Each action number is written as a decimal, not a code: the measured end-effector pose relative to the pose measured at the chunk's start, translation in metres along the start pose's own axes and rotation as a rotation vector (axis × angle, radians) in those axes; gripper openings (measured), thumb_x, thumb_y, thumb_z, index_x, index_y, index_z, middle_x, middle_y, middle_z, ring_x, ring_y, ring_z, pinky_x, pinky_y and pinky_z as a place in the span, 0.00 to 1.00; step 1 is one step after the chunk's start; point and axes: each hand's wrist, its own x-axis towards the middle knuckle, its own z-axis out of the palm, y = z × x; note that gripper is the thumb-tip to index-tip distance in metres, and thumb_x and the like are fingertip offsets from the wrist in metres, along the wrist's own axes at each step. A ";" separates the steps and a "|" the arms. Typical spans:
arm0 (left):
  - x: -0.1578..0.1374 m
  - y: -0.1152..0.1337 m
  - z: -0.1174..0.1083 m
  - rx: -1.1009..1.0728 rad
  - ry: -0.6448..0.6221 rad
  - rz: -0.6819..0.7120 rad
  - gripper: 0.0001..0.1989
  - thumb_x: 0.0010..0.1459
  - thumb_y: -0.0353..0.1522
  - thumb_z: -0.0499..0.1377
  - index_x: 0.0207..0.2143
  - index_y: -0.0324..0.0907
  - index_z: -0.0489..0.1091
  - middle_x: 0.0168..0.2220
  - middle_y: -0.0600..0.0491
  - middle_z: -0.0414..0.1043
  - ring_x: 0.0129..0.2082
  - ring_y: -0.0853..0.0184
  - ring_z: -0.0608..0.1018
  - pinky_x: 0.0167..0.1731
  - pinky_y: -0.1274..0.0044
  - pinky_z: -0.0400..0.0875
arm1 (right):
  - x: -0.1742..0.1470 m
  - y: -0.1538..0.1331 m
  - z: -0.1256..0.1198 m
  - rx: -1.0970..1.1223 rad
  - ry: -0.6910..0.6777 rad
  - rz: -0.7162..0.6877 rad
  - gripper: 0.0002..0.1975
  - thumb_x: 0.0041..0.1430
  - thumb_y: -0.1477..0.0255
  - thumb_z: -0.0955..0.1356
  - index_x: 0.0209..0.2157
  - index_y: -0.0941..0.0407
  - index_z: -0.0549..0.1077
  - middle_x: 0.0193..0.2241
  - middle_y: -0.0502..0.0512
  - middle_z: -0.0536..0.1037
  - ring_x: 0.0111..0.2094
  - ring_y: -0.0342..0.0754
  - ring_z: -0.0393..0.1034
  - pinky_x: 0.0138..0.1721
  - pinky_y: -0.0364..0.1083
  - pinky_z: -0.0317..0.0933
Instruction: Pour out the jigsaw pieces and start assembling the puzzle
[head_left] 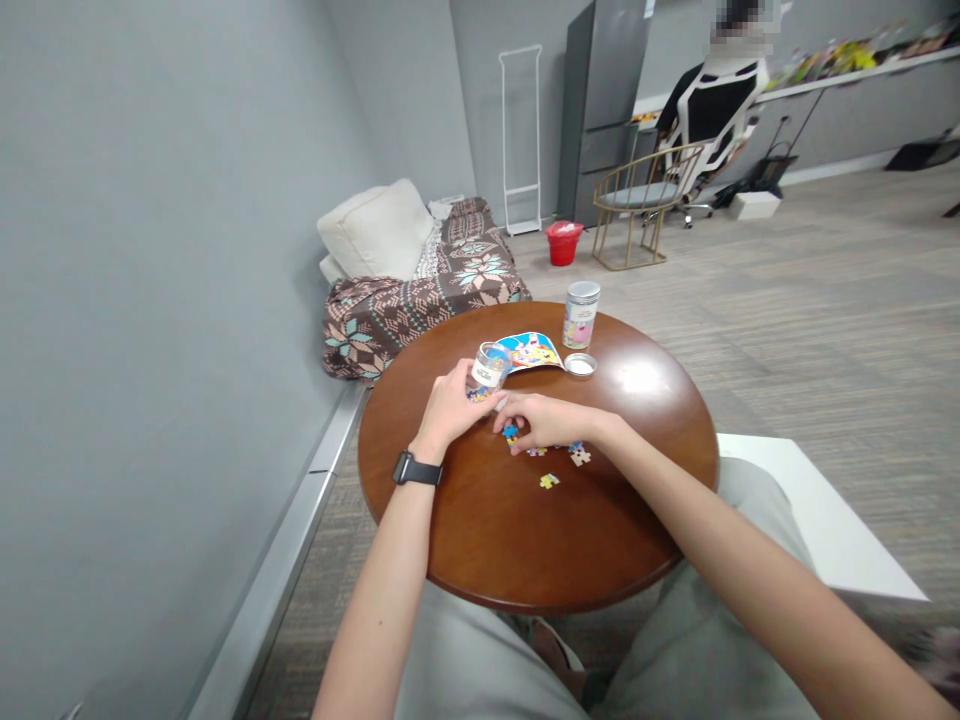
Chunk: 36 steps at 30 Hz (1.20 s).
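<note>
My left hand (448, 405), with a black watch at the wrist, is wrapped around a clear jar (489, 368) with a white label. The jar is tilted over the table, with colourful pieces inside. Just right of it, my right hand (541, 420) is bent downward, its thumb and fingertips closed about a blue and yellow puzzle piece (511, 432). More puzzle pieces (580, 455) lie under and beside this hand, some partly hidden by it. A single yellow puzzle piece (550, 481) lies nearer to me.
On the round brown table (495, 540) are a colourful picture sheet (534, 350), a lidded jar (581, 315) and a loose round lid (580, 365). Beyond it are a patterned sofa cover (465, 265), a red bin (563, 243) and a wire chair (645, 195). A person sits farther back.
</note>
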 end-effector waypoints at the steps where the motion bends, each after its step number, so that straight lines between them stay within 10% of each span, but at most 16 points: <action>1: 0.000 0.000 0.000 -0.003 -0.001 0.003 0.19 0.53 0.40 0.67 0.43 0.45 0.67 0.41 0.51 0.79 0.39 0.59 0.81 0.40 0.71 0.73 | 0.000 0.000 0.000 0.009 -0.016 0.017 0.16 0.50 0.76 0.75 0.43 0.56 0.79 0.36 0.52 0.77 0.33 0.44 0.70 0.35 0.42 0.64; 22: 0.000 -0.001 0.000 -0.005 -0.009 0.000 0.19 0.53 0.40 0.67 0.43 0.45 0.67 0.41 0.51 0.79 0.40 0.59 0.81 0.42 0.70 0.73 | -0.001 0.003 -0.004 -0.004 -0.043 -0.079 0.09 0.56 0.78 0.70 0.37 0.56 0.82 0.32 0.53 0.81 0.32 0.45 0.72 0.37 0.43 0.63; 27: 0.001 0.000 -0.001 0.037 0.008 0.059 0.20 0.53 0.39 0.68 0.45 0.45 0.68 0.45 0.50 0.77 0.44 0.59 0.79 0.44 0.71 0.72 | -0.002 -0.006 -0.013 0.233 0.368 -0.258 0.07 0.58 0.68 0.72 0.35 0.55 0.82 0.37 0.56 0.81 0.39 0.49 0.73 0.43 0.47 0.66; 31: 0.000 0.001 -0.001 0.086 0.008 0.092 0.23 0.51 0.38 0.69 0.48 0.45 0.67 0.47 0.50 0.75 0.47 0.59 0.78 0.48 0.69 0.70 | -0.001 -0.006 -0.019 0.318 0.828 -0.115 0.12 0.57 0.63 0.72 0.37 0.55 0.81 0.38 0.57 0.81 0.40 0.50 0.73 0.40 0.48 0.67; 36: -0.001 0.004 -0.002 0.112 -0.046 0.112 0.25 0.51 0.38 0.69 0.50 0.45 0.67 0.46 0.51 0.75 0.48 0.57 0.77 0.49 0.68 0.68 | 0.005 0.003 -0.018 0.454 0.888 -0.019 0.18 0.48 0.63 0.75 0.40 0.56 0.77 0.38 0.56 0.80 0.39 0.50 0.73 0.34 0.46 0.67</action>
